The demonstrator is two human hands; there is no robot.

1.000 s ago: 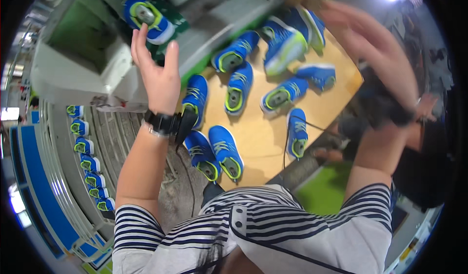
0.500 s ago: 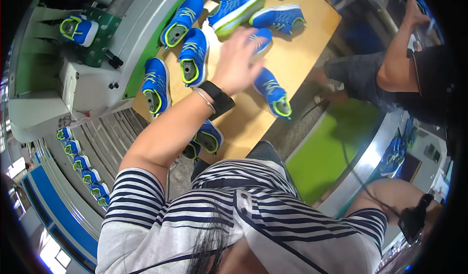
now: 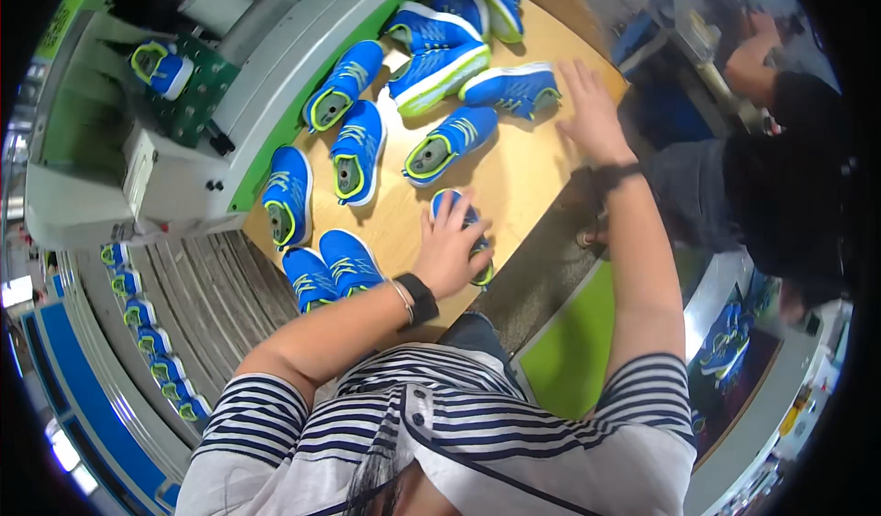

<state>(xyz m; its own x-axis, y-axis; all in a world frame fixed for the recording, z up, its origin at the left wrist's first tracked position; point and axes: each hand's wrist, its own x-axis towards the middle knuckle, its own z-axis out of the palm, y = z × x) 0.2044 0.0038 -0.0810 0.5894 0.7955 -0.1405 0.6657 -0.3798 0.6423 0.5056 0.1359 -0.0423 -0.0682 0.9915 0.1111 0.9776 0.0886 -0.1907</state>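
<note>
Over a blue sneaker near the table's right edge lies my left hand, its fingers curled around the upper from above. The fingers and palm hide most of that shoe. My right hand has spread fingers and holds nothing. It is by the right edge of the tan tabletop, beside a blue sneaker turned partly sideways, without clear contact. Between my hands and the left row is another blue sneaker with yellow-green trim, its opening towards me.
More blue sneakers stand along the table's left side, with a cluster at its far end. At left is a grey-green machine bearing one shoe. Rollers lie lower left. Another person works at the right.
My left hand has drawn back towards me and come down on the sneaker by the right edge. My right hand has come into view over the table. The view has shifted slightly.
</note>
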